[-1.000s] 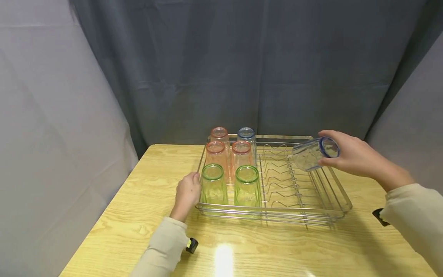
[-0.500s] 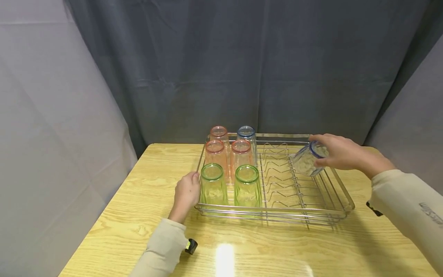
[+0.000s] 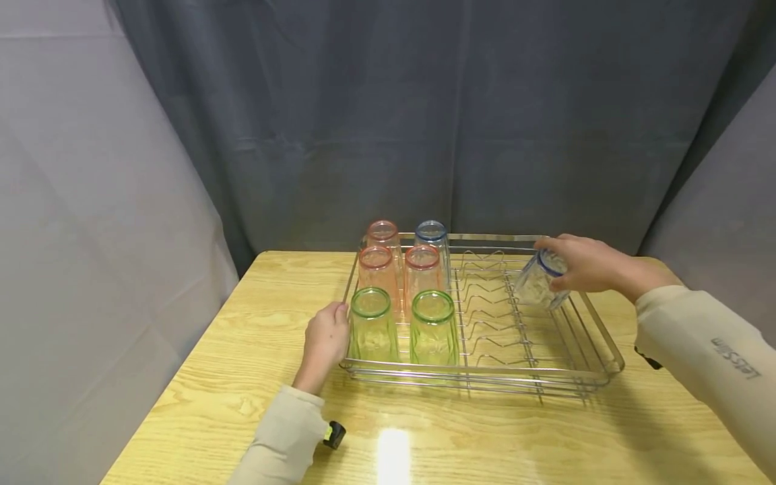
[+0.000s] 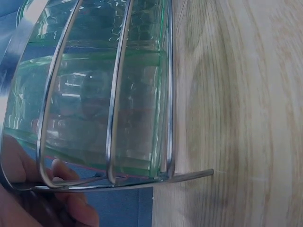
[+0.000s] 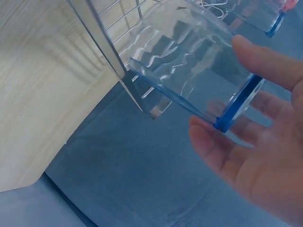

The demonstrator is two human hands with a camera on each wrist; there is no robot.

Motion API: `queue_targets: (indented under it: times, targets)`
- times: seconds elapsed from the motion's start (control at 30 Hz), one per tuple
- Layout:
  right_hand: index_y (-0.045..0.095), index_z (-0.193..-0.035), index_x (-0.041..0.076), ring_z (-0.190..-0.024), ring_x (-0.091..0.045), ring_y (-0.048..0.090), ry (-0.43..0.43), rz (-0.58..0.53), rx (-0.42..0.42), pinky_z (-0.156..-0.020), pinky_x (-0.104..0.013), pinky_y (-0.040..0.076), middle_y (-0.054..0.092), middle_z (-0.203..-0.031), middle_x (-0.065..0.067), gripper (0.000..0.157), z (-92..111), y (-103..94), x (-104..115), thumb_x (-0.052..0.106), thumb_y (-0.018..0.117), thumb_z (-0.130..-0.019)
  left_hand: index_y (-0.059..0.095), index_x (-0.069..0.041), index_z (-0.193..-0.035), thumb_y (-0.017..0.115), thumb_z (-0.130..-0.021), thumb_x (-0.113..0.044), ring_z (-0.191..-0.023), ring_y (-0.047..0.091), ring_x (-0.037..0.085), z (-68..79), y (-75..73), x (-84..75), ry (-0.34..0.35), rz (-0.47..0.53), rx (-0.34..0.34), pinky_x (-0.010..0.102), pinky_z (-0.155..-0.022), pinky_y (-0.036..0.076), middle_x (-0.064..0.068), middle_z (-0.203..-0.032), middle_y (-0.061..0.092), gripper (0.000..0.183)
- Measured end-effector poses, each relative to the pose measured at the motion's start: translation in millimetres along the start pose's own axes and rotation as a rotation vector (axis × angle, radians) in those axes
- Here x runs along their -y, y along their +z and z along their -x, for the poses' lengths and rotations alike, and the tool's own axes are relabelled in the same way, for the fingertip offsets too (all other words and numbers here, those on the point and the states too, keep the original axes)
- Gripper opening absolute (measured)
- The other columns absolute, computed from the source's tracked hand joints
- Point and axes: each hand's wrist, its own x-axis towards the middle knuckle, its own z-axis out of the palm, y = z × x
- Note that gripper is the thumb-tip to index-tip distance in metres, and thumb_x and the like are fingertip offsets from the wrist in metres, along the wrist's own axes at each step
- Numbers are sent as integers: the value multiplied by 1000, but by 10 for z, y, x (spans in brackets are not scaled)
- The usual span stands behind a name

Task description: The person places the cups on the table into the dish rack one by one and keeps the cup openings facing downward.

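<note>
My left hand (image 3: 325, 335) grips the left side of a wire dish rack (image 3: 603, 325); in the left wrist view its fingers (image 4: 75, 203) curl at the rack's rim. Over the rack's back right part, my right hand (image 3: 591, 266) holds a clear glass (image 3: 535, 286) by its blue-banded end. The glass is tilted, with its other end down toward the wires. In the right wrist view the thumb and fingers stand around the blue band (image 5: 239, 104), and the glass overlaps the rack's side rail.
Upside-down glasses fill the rack's left part: two green ones (image 3: 373, 330) in front, three pink ones (image 3: 422, 276) behind, a blue one (image 3: 432, 236) at the back. Wavy wire dividers (image 3: 488, 313) run down the middle. A grey curtain (image 3: 376, 121) hangs behind the wooden table (image 3: 242, 377).
My right hand has moved left and slightly down with the blue-banded glass, tipping it from nearly lying to steeper. The left hand keeps its grip on the rack.
</note>
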Motion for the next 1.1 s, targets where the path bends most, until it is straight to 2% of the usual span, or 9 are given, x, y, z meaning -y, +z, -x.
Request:
queue_targets:
  times: [0.17,0.4,0.67,0.9,1.03,1.1]
  targets:
    - [44,-145,2,-124,-57,48,10,-3,32,-89,-65,47,43,-142,-38,72,-4,10,-7,16,77,-82,59,3,-130,33,-108,-25,-44,37,9,4,20,-9,5,15,13,19,-40,32,-1,-57,45,45]
    - [44,-145,0,-131,-61,38,16,-18,51,-96,-70,42,39,-146,-39,74,-49,111,-6,14,78,-81,60,3,-130,33,-108,-25,-44,37,9,13,28,-1,3,31,17,19,-40,32,-2,-56,44,45]
    - [44,-144,-1,-123,-58,48,-18,-34,84,-90,-64,48,44,-141,-39,74,-69,310,-2,15,80,-81,59,2,-131,33,-108,-26,-45,38,10,19,36,14,-11,34,18,20,-41,33,-1,-57,45,45]
    - [45,-143,-2,-126,-62,42,-41,-45,74,-89,-64,49,41,-140,-42,74,-72,429,-53,7,80,-78,61,2,-128,34,-107,-26,-45,36,9,10,38,7,-14,49,30,19,-40,31,-2,-57,44,44]
    - [37,-146,-6,-132,-64,32,-34,-63,66,-97,-69,43,35,-145,-43,77,-95,450,-70,4,75,-81,61,3,-127,34,-107,-26,-44,35,9,-3,15,3,-3,40,24,19,-39,30,-3,-56,43,44]
    - [32,-146,-10,-133,-64,32,-25,-74,59,-100,-70,40,35,-145,-43,77,-107,459,-66,4,73,-83,62,3,-125,33,-107,-26,-44,35,9,-8,6,14,-5,32,15,19,-40,30,-3,-56,43,44]
